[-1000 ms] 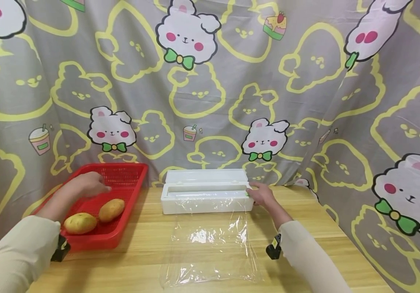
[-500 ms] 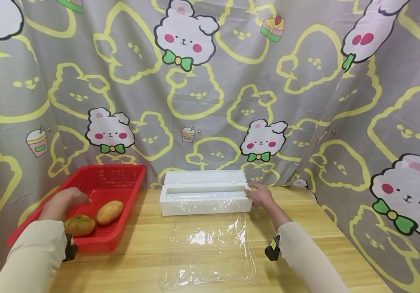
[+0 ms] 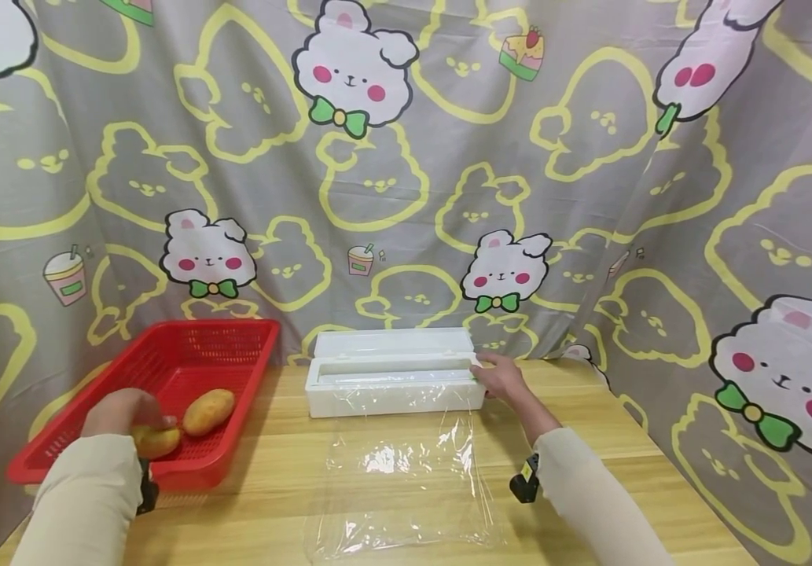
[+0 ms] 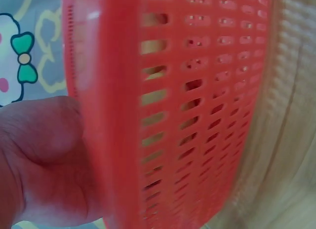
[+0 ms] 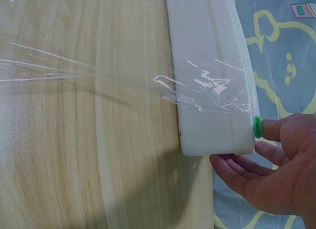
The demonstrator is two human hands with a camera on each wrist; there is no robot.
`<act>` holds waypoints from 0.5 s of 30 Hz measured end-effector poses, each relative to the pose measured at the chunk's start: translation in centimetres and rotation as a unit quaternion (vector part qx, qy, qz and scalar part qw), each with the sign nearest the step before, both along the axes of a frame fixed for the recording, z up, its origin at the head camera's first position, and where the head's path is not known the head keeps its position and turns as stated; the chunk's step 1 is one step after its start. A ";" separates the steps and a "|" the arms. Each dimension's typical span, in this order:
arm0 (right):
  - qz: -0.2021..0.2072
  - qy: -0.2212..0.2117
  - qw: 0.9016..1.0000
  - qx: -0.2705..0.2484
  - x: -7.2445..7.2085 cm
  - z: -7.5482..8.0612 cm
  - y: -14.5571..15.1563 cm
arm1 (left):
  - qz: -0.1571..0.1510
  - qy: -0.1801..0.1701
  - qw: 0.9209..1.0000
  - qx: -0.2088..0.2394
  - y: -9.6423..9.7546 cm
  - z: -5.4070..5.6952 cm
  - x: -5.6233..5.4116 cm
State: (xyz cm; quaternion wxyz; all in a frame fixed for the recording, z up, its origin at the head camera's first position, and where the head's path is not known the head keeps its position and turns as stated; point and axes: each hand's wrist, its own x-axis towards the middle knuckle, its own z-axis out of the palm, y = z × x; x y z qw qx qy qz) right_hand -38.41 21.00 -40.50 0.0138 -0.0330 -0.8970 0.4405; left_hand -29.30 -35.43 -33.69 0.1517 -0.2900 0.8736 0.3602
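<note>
In the head view my left hand (image 3: 121, 413) reaches into the red basket (image 3: 267, 346), curled over the nearer potato (image 3: 158, 444) with the thumb side against it. Its fingertips are hidden behind the basket wall in the left wrist view. Another potato (image 3: 209, 412) lies just right of that one. My right hand (image 3: 503, 379) grips the right end of the white cling film box (image 3: 391, 401). There, its thumb presses a small green knob (image 5: 257, 127) while the fingers lie against the end face. Clear cling film (image 3: 406, 479) runs out of the box toward me.
The box lid (image 3: 391, 343) stands raised at the back. Film lies flat over the wooden table (image 3: 264, 503), wrinkled at its front and right edges. A patterned curtain (image 3: 391, 165) hangs right behind the basket and box.
My left hand has come down and nearer from above the middle of the basket onto the nearer potato. The right hand keeps its hold on the box end; box and film have not moved.
</note>
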 end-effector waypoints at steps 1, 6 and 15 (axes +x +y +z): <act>0.001 0.000 1.000 0.000 0.0 0.0 -0.1 | 0.012 0.008 1.000 0.014 0.3 0.1 0.3; -0.001 -0.002 1.000 0.000 0.1 0.1 -0.2 | 0.067 0.055 0.993 0.078 1.0 -0.1 1.1; -0.003 -0.004 1.000 0.002 0.2 0.1 -0.2 | -0.028 0.047 0.998 -0.034 0.0 -0.6 0.1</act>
